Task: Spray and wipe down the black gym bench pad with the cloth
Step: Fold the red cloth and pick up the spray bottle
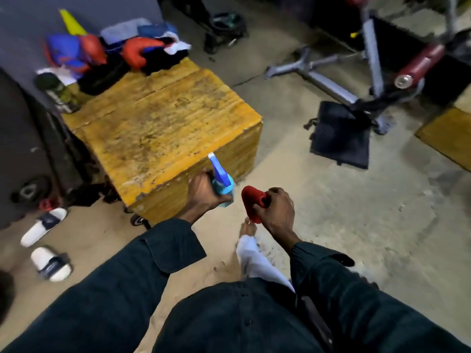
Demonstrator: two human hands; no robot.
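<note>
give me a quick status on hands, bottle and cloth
Left hand shut on blue plastic spray bottle. Right hand shut on bunched red cloth. No spraying or wiping yet. Yellow wooden box close ahead on the left.

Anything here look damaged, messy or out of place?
Yes. The yellow wooden box has worn, chipped paint along its front edge. Clothes and boxing gloves lie heaped at its back. Two white slides lie scattered on the floor. Nothing is spilled.
</note>
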